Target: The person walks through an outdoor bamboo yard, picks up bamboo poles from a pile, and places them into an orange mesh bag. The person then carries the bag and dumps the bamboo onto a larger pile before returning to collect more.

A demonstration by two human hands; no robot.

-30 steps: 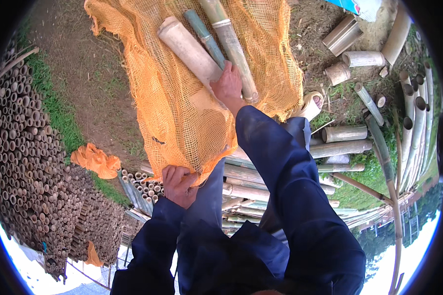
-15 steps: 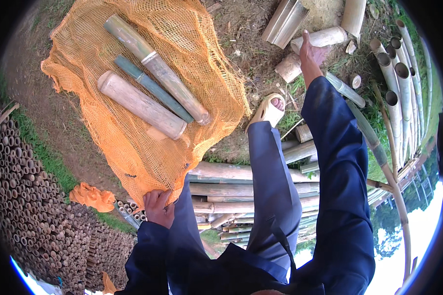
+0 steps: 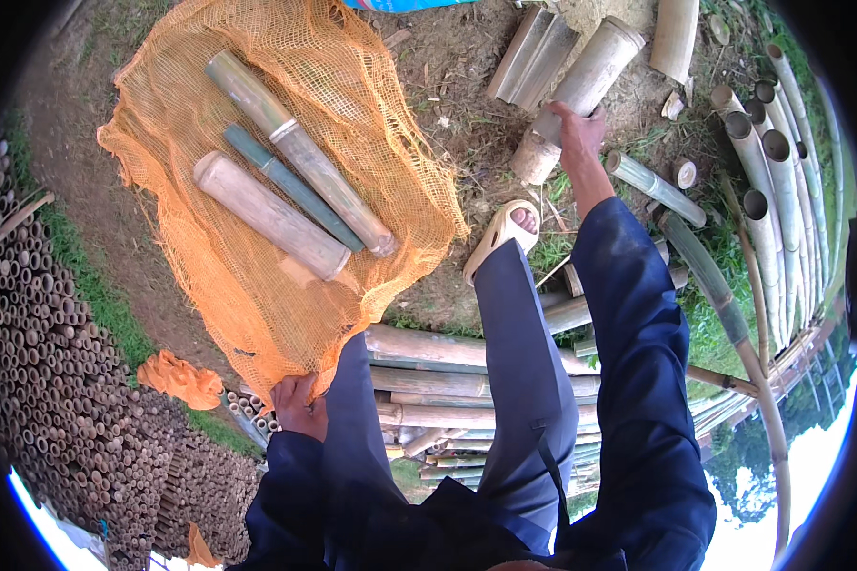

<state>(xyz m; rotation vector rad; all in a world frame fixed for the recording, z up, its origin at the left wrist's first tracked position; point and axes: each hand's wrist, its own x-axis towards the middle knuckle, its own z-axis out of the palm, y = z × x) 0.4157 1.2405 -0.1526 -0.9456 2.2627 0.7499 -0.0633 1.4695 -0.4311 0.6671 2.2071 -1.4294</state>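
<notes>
An orange mesh sack (image 3: 376, 105) lies spread on the ground at the left. On it rest a long jointed bamboo section (image 3: 328, 181), a thinner dark green bamboo piece (image 3: 290, 186) and a thick pale bamboo section (image 3: 267, 214). My left hand (image 3: 300, 407) is closed on the near edge of the sack, beside my leg. To the upper right, my right hand (image 3: 581, 143) grips the near end of a thick bamboo section (image 3: 600, 62), which points up and away. A short bamboo piece (image 3: 535, 160) lies right at that end; whether they touch cannot be told.
A split bamboo trough (image 3: 533, 57) and a half piece (image 3: 676, 43) lie at the far right. Upright bamboo poles (image 3: 781, 190) stand at the right. Bamboo lies stacked beneath my legs (image 3: 438, 390). A large pile of cut bamboo (image 3: 57, 409) fills the left, near a crumpled orange sack (image 3: 181, 379).
My right hand has closed on the thick bamboo section and swung it from lying crosswise to pointing away. A blue item has come into view at the top edge. My left hand keeps hold of the sack.
</notes>
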